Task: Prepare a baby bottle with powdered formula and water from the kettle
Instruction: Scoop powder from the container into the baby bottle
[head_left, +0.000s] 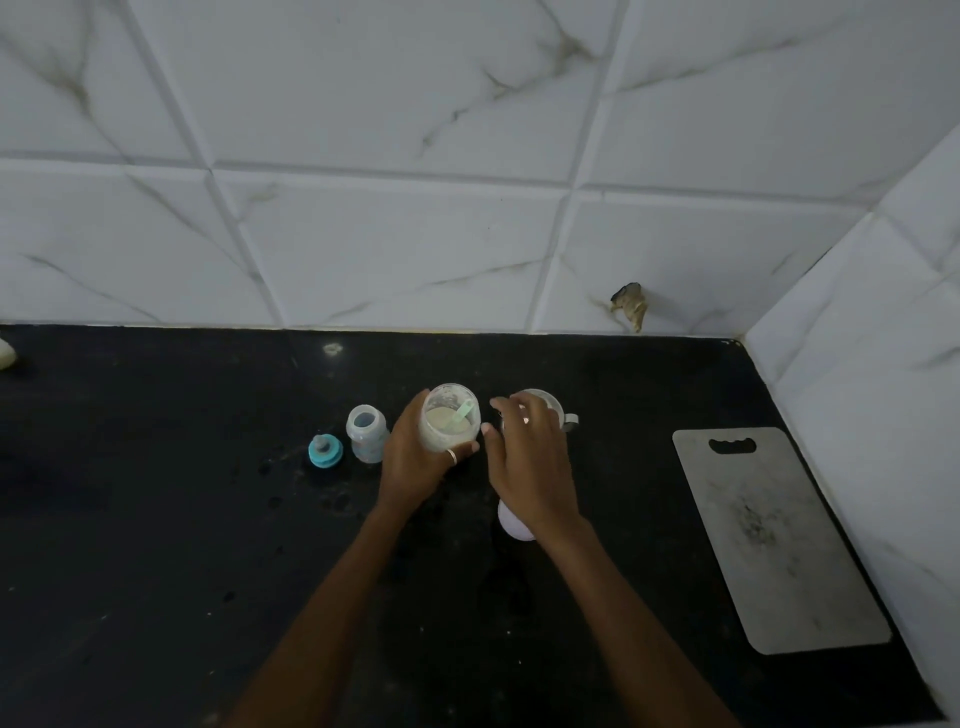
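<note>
An open jar of pale formula powder (451, 422) stands on the black counter (156, 545), a light green scoop (464, 414) lying inside it. My left hand (415, 457) is wrapped around the jar's side. My right hand (530, 457) hovers just right of the jar with fingers spread and nothing in it. Behind that hand a steel vessel with a handle (558, 413) is partly hidden. Left of the jar the clear baby bottle (367, 433) stands open, and its teal nipple cap (325, 451) rests further left. A white lid (511, 522) lies under my right wrist.
A grey cutting board (769, 540) lies at the right, close to the tiled side wall (857, 415). White marble-pattern tiles (415, 234) rise behind the counter. A pale object (6, 354) peeks in at the left edge.
</note>
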